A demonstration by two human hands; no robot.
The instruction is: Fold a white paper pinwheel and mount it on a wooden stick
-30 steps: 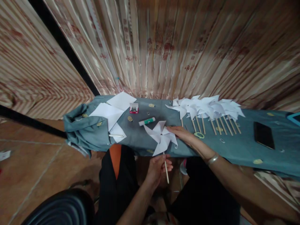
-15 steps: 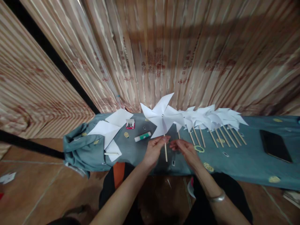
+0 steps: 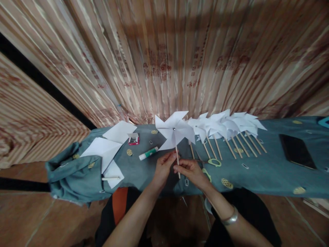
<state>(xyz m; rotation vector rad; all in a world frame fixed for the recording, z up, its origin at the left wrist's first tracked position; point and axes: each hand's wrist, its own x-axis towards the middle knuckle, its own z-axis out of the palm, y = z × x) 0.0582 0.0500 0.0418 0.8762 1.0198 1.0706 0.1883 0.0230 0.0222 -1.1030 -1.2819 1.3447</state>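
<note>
A white paper pinwheel (image 3: 174, 130) is held upright by its stick, so its blades stay clear of the worktop (image 3: 257, 171). The left hand (image 3: 162, 167) and right hand (image 3: 191, 169) are both pinched shut on the stick.

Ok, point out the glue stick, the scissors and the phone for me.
glue stick (image 3: 148, 153), head view, middle of its tube.
scissors (image 3: 214, 162), head view, green handle loop.
phone (image 3: 297, 151), head view, centre of dark screen.
</note>
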